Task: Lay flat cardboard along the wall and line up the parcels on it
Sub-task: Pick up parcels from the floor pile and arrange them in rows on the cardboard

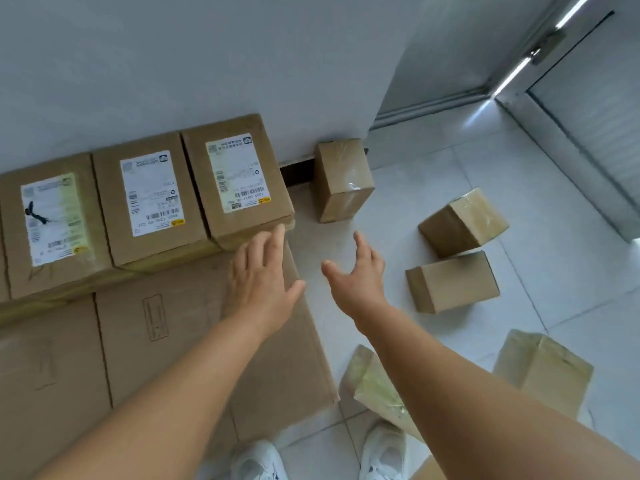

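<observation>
Cardboard [194,341] lies flat on the tiled floor [433,168] along the wall [173,64], and three labelled parcels [152,199] stand side by side on its far edge, against the wall. The left hand [259,271] reaches over the cardboard's right end, fingers straight, fingertips at the rightmost parcel's near edge. The right hand [356,268] hovers over bare floor, fingers spread wide and holding nothing. Plain boxes [453,282] lie scattered on the floor to the right, one against the wall's corner. White shoes [259,462] show at the bottom.
</observation>
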